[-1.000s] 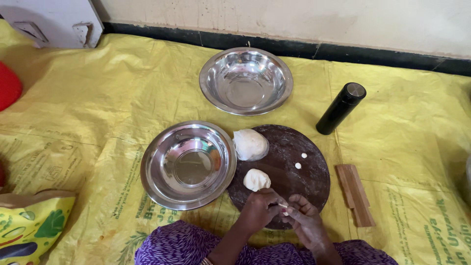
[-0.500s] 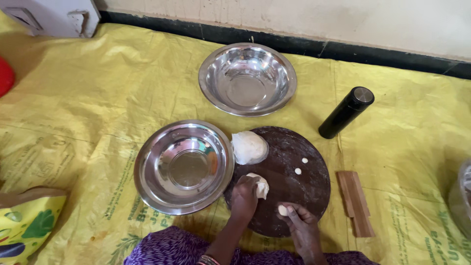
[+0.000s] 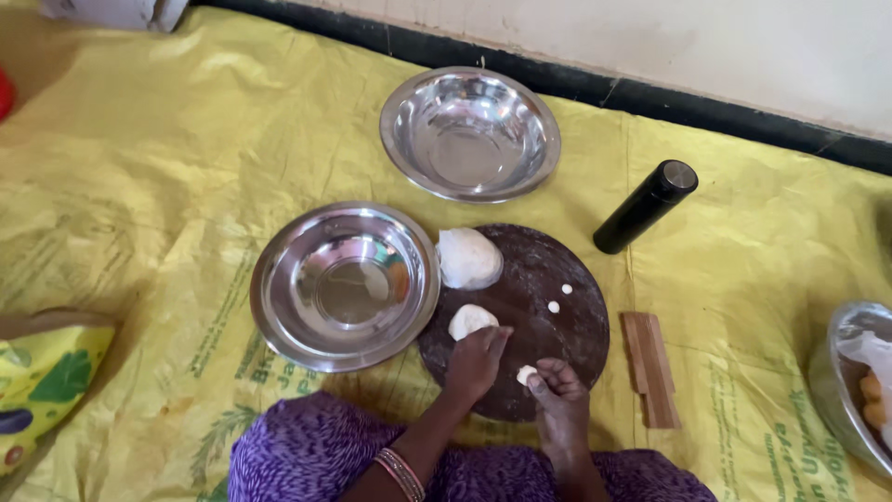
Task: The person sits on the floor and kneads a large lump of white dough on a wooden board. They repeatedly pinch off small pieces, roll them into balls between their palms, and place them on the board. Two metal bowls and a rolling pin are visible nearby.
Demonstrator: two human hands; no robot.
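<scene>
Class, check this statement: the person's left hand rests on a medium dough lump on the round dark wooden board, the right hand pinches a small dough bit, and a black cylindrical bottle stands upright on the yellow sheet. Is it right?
Not quite. In the head view the black cylindrical bottle lies tilted on its side on the yellow sheet, not upright. The rest holds: the left hand rests on the medium dough lump on the round dark wooden board, and the right hand pinches a small dough bit.

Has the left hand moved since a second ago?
Yes. The left hand has slid up the round board and apart from the right hand, onto the medium dough piece.
</scene>
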